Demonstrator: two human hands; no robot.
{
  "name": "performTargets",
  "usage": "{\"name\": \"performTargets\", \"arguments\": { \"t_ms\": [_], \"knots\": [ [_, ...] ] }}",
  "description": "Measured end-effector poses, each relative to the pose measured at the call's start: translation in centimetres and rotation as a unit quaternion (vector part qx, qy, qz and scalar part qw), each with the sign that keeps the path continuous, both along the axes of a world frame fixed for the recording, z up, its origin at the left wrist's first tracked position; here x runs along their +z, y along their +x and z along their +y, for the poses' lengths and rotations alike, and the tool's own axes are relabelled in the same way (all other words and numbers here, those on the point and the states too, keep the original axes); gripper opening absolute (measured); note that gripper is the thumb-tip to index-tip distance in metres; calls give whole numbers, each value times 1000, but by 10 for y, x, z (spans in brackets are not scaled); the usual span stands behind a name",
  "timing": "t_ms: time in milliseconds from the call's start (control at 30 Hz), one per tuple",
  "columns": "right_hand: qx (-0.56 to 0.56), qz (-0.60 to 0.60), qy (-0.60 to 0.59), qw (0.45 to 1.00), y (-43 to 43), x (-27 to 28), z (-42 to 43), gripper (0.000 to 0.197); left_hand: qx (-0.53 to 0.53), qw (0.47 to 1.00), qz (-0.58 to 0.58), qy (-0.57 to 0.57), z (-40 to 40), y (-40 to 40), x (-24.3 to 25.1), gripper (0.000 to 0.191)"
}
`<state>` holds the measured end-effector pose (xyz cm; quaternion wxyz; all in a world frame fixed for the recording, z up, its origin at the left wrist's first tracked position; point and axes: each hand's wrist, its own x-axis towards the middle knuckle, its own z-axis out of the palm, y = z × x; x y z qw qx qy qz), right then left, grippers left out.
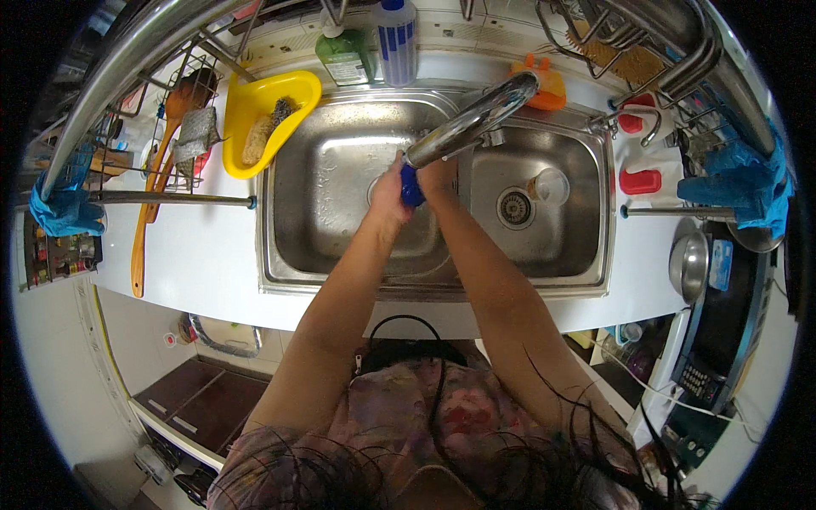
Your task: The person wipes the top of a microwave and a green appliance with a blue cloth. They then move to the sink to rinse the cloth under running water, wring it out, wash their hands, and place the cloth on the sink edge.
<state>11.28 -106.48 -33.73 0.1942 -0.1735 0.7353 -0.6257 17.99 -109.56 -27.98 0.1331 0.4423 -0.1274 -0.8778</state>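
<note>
Both forearms reach over the stainless steel double-bowl sink (357, 248), and the two hands meet beneath the chrome faucet (472, 121). A blue nozzle piece (411, 185) is at the spout's lower end. Left of this piece is my left hand (387, 196), close against it, its fingers largely hidden. My right hand (438, 176) is on the other side, partly covered by the spout. Whether either hand holds something cannot be seen. In the smaller right bowl a clear plastic cup (552, 187) lies tilted beside the drain strainer (515, 208).
A yellow corner basket (232, 131) holds scrubbers at the left rim. Behind the sink stand a green soap bottle (345, 57) and a clear blue-marked bottle (396, 48). An orange holder (542, 86) sits behind the faucet. Metal rack bars (172, 199) flank both sides; blue gloves (743, 178) hang right.
</note>
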Motion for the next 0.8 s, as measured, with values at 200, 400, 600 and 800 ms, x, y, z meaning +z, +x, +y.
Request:
{"name": "performTargets", "arguments": {
  "t_ms": [200, 400, 600, 800],
  "knots": [
    [41, 246, -15, 968, 79, 86, 1, 17, 7, 849, 491, 197, -47, 53, -89, 42],
    [-94, 144, 21, 985, 47, 45, -21, 19, -4, 999, 22, -40, -19, 16, -14, 44],
    [27, 98, 116, 988, 46, 39, -16, 14, 6, 999, 27, -19, -21, 28, -4, 38],
    [13, -257, -71, 964, -4, 17, -6, 26, -161, 956, -96, -224, -41, 64, -39, 47]
  ]
}}
